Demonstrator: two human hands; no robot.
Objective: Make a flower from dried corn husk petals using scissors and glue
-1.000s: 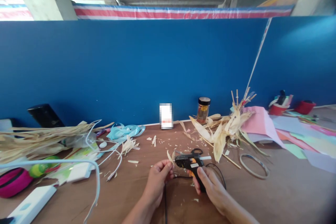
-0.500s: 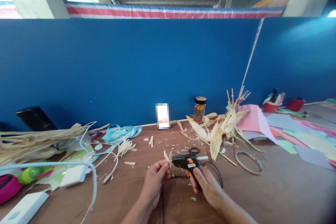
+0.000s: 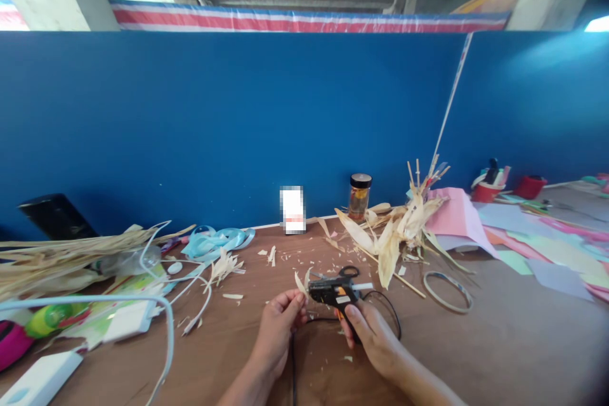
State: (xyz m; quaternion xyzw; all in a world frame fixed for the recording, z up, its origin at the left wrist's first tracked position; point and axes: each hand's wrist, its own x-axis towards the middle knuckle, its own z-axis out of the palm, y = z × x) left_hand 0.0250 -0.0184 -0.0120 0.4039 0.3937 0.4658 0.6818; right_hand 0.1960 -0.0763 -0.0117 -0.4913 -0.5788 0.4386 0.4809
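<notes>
My right hand [image 3: 368, 327] is wrapped round the handle of a black and orange hot glue gun [image 3: 333, 292], a pale glue stick poking from its back. The nozzle points left, at or very near a small piece of dried corn husk [image 3: 301, 283]. Between thumb and fingertips, my left hand [image 3: 285, 320] pinches that husk piece; whether the nozzle touches it I cannot tell. Behind the glue gun lie scissors [image 3: 349, 271], partly hidden by it. A black cord runs from the gun across the table.
Dried husks and sticks [image 3: 404, 228] lie right of a lidded jar [image 3: 360, 196]. Coloured papers [image 3: 533, 241] spread at the right, near a ring [image 3: 447, 292]. Left are blue ribbon [image 3: 216, 242], a white cable [image 3: 169, 330] and long dried husks [image 3: 71, 257]. A blue partition [image 3: 238, 108] stands behind.
The whole view has shifted slightly, so things appear a little further left. Both hands keep the same hold on the husk piece and the glue gun.
</notes>
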